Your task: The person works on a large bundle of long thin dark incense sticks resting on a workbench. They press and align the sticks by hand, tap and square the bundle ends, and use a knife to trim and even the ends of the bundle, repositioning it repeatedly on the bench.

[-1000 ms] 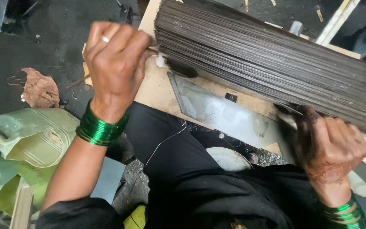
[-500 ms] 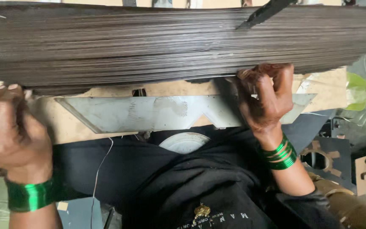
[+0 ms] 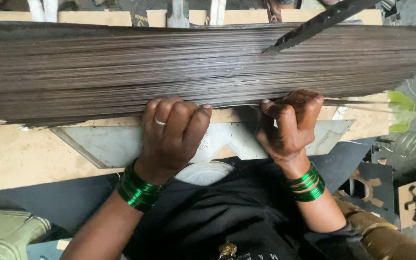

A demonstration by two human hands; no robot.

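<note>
A thick stack of thin dark metal sheets (image 3: 121,72) runs across the whole view, lying on a pale board (image 3: 20,154). My left hand (image 3: 172,137), with a ring and green bangles at the wrist, curls its fingers under the stack's lower edge near the middle. My right hand (image 3: 290,125), also with green bangles, grips the same lower edge a little to the right. Both hands pinch the bottom sheets. A flat grey metal plate (image 3: 107,144) with angled ends lies on the board just below the stack, partly behind my hands.
A dark metal bar (image 3: 323,19) lies slanted on top of the stack at upper right. Wooden gear-shaped cutouts (image 3: 410,192) sit at lower right. A pale green plastic container (image 3: 6,236) is at lower left. My black garment (image 3: 227,216) fills the bottom centre.
My left hand has moved from the far left end of the stack to its middle, close beside my right hand. The view has shifted slightly; the right hand stays on the lower edge.
</note>
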